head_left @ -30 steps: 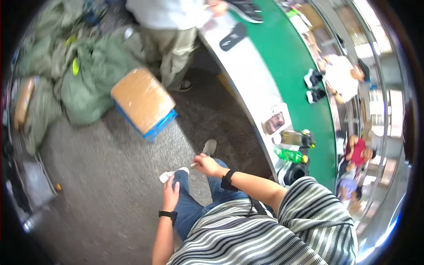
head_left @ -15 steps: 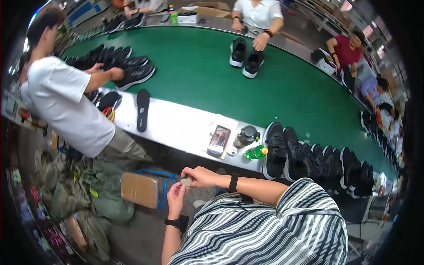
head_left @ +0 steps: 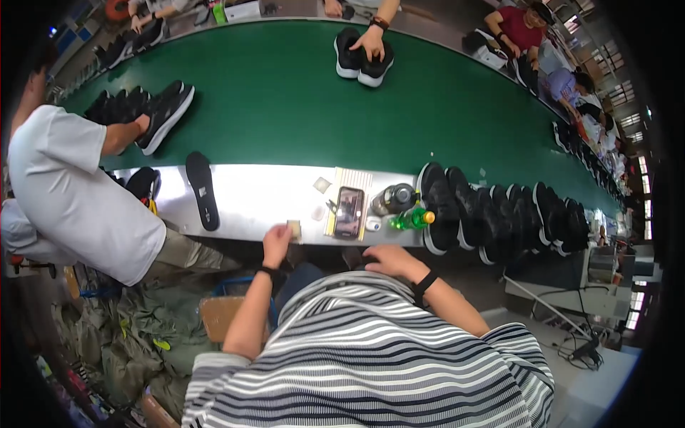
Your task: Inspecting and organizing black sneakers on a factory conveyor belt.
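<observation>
Smartphone, green bottle and black sneakers sit ahead and rightward, black insole left, bare white tabletop between. At its near edge, my left fingers pinch a small beige square; my right hand curls, grip unclear.

A long green worktop stretches through the room, a pale, shiny ledge along its near side. On that ledge I spot a black insole, a small pale square, a phone on a striped sheet, a small white case, a dark bottle and a green bottle. Black shoes crowd in just right of the bottles; another black pair sits on the green, toward the far edge.
</observation>
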A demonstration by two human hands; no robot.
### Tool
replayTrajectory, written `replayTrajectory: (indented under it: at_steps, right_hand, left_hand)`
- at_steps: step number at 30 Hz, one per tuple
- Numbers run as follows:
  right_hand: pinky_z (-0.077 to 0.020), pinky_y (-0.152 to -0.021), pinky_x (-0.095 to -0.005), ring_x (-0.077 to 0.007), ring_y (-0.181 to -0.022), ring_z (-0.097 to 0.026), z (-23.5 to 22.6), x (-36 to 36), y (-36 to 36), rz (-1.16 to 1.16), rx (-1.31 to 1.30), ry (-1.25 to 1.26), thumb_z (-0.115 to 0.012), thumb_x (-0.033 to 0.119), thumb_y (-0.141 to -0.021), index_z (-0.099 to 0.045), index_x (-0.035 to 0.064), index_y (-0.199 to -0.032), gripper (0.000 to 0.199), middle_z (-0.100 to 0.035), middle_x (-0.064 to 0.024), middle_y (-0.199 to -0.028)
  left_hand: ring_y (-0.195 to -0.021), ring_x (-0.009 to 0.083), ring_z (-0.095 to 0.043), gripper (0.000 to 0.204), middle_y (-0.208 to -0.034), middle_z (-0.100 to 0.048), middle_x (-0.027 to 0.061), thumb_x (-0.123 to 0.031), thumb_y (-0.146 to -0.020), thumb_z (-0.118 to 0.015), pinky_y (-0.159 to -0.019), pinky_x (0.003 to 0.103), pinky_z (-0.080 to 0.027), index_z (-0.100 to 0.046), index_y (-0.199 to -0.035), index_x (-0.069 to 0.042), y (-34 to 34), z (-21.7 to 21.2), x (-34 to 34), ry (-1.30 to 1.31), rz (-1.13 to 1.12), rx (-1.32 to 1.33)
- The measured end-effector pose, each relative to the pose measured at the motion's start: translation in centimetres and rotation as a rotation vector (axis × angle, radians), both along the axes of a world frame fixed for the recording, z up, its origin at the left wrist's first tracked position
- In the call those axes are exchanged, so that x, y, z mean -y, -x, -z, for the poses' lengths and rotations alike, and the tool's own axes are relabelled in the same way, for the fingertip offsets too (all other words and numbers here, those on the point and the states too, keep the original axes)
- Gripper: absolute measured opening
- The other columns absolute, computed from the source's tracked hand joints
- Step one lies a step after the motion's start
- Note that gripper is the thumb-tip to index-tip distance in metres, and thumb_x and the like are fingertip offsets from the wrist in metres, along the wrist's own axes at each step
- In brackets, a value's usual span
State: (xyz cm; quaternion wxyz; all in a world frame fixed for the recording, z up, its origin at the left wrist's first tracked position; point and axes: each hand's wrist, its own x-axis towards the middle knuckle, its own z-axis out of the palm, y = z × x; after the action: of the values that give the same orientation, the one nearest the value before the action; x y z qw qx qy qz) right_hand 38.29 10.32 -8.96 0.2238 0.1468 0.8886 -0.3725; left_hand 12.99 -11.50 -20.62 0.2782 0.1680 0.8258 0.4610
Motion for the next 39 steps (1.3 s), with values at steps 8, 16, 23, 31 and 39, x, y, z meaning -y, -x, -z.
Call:
replayTrajectory:
  at_steps: [8, 16, 23, 31, 39]
  right_hand:
    - [-0.0384, -0.098, -0.0322, -0.025, -0.117, -0.051, 7.0, 4.4, -3.8, 0.623, 0.373, 0.468, -0.048, 0.053, -0.091, -0.054, 0.0027, -0.126, 0.061, -0.056, -0.0144, -0.126]
    - [-0.0402, -0.093, -0.0419, -0.0391, -0.108, -0.052, 5.5, 1.7, -3.4, 0.483, 0.348, 0.287, -0.042, 0.062, -0.089, -0.062, 0.0092, -0.112, 0.061, -0.055, -0.0219, -0.112]
    - [-0.0422, -0.091, -0.0415, -0.0381, -0.104, -0.054, 5.4, -2.4, -3.5, 0.399, 0.24, 0.254, -0.043, 0.055, -0.091, -0.062, 0.009, -0.111, 0.054, -0.057, -0.0204, -0.108]
    - [-0.0397, -0.097, -0.0325, -0.0247, -0.11, -0.055, 7.5, -5.3, -4.0, 0.412, 0.094, 0.548, -0.044, 0.043, -0.096, -0.056, 0.0037, -0.121, 0.048, -0.06, -0.0142, -0.119]
    - [-0.0294, -0.106, -0.0284, -0.0194, -0.122, -0.044, 8.0, -3.4, -3.0, 0.735, 0.137, 0.773, -0.036, 0.042, -0.1, -0.045, -0.0001, -0.133, 0.054, -0.05, -0.0111, -0.132]
  left_hand:
    - [-0.065, 0.0132, -0.064, 0.027, -0.076, -0.069, 0.0093, -0.022, -0.084, -0.067, -0.062, 0.026, -0.051, -0.066, -0.096, 0.002, 4.7, 0.6, -7.6, -0.032, 0.185, 0.176]
    - [-0.07, 0.015, -0.065, 0.032, -0.082, -0.069, 0.0104, -0.021, -0.083, -0.066, -0.067, 0.028, -0.051, -0.064, -0.106, 0.002, 4.1, 3.4, -10.3, 0.07, 0.208, 0.319]
    - [-0.084, 0.0262, -0.067, 0.041, -0.098, -0.066, 0.0182, -0.024, -0.083, -0.063, -0.075, 0.033, -0.052, -0.06, -0.115, 0.002, 2.9, 0.8, -9.0, 0.238, 0.306, -0.101]
    - [-0.081, 0.0353, -0.063, 0.027, -0.088, -0.066, 0.0185, -0.018, -0.082, -0.06, -0.076, 0.039, -0.05, -0.065, -0.1, 0.0, 0.9, -2.5, -1.1, 0.355, 0.613, -0.118]
    - [-0.101, 0.0337, -0.053, 0.032, -0.106, -0.056, 0.0144, -0.013, -0.077, -0.065, -0.088, 0.042, -0.045, -0.061, -0.108, -0.007, 2.9, -1.7, 6.2, 0.359, 0.59, -0.365]
